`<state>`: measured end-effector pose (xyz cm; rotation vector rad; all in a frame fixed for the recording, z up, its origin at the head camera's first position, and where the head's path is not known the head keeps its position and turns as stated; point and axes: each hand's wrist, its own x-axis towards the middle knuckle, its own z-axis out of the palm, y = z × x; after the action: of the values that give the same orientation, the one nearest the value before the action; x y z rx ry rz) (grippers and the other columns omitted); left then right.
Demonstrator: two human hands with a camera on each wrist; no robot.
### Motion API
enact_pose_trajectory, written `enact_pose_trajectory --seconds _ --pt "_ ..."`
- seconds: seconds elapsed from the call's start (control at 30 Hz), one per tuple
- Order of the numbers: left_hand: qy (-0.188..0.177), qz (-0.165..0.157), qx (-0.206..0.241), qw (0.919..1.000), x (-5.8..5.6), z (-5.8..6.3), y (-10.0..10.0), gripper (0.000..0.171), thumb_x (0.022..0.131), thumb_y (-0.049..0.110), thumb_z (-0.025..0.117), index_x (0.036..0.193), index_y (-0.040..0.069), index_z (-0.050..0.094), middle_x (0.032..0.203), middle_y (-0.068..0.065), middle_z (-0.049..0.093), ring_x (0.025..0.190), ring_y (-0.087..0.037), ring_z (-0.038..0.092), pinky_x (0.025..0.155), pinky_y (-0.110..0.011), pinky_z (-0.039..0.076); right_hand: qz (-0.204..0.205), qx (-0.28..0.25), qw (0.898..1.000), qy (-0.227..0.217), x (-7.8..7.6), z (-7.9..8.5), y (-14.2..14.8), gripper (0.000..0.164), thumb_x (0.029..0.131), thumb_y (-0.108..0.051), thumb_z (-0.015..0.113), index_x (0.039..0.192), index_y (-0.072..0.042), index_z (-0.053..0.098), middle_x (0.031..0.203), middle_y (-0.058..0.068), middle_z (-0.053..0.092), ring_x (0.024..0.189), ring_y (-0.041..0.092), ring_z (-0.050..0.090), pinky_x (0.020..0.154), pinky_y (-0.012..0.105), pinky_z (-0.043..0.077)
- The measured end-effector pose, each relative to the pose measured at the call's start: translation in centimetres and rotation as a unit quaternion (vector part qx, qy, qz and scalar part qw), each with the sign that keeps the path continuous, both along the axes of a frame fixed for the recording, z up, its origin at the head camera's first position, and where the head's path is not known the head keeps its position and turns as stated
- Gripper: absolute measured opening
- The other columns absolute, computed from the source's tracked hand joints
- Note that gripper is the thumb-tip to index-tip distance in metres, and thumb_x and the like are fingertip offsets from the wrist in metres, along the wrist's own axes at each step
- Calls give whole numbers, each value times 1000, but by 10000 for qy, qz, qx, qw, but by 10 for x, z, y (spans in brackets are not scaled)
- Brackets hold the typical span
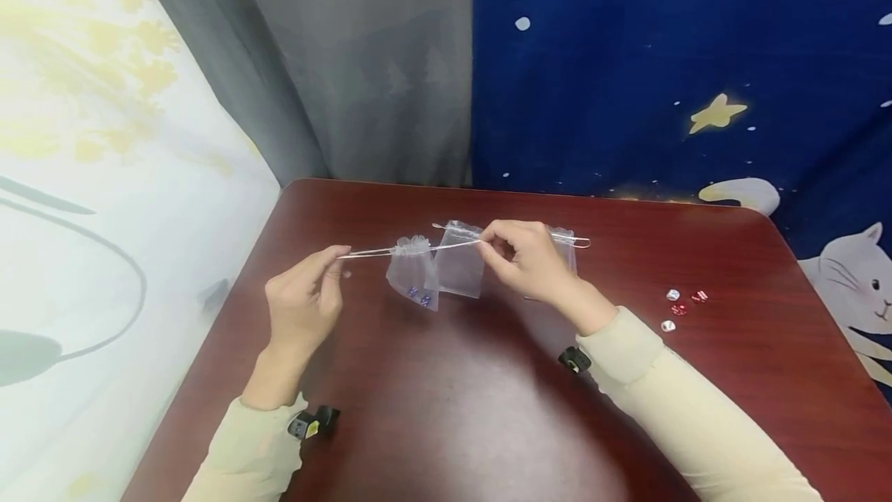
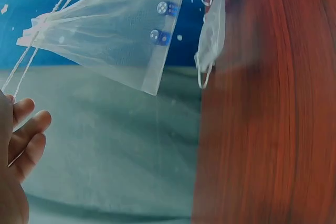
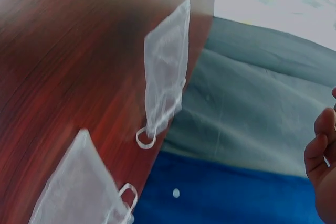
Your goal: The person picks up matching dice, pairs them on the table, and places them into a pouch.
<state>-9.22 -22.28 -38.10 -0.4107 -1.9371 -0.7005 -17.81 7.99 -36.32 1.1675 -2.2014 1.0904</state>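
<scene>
A sheer white drawstring pouch [image 1: 413, 268] hangs between my two hands, its neck gathered into ruffles. Two blue dice [image 2: 167, 8] lie at its bottom, seen through the mesh. My left hand [image 1: 303, 300] pinches the white drawstring [image 1: 369, 253] at the left end, thumb against fingers. On the opposite side my right hand [image 1: 526, 260] pinches the other end of the cord, so both strings stretch fairly straight through the neck. In the left wrist view the pouch spreads wide below its cinched top. The right wrist view shows only part of the right hand [image 3: 323, 156].
A second sheer pouch [image 1: 460, 269] lies flat on the brown table [image 1: 460, 409] behind the hanging one. A third pouch [image 1: 570, 250] is partly hidden by the right hand. Two white dice [image 1: 668, 325] and two red dice [image 1: 679, 309] sit at the right.
</scene>
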Motion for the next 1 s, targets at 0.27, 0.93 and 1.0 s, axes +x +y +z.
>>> enact_pose_trajectory --seconds 0.27,0.93,1.0 --pt "-266 245 -17 9993 5 -7 -17 16 92 -1 64 100 -3 77 72 -12 74 59 -25 71 50 -39 49 119 255 9996 -86 -10 -6 -21 6 90 -9 72 84 -10 70 62 -5 52 56 9 46 50 25 36" --pt "-1885 782 -358 9783 -22 -33 -47 13 95 6 69 103 -1 77 90 -16 76 72 -34 73 65 -51 57 -530 1427 9860 -686 -52 -32 -59 13 97 -25 68 95 -15 76 69 -7 63 61 11 55 54 33 45" --pt "-2113 831 -356 9732 -26 -32 -47 17 95 7 69 109 0 76 92 -16 76 71 -33 71 65 -50 56 -574 1449 9850 -741 -55 -31 -60 14 97 -25 69 100 -14 76 70 -6 65 62 12 56 55 34 46"
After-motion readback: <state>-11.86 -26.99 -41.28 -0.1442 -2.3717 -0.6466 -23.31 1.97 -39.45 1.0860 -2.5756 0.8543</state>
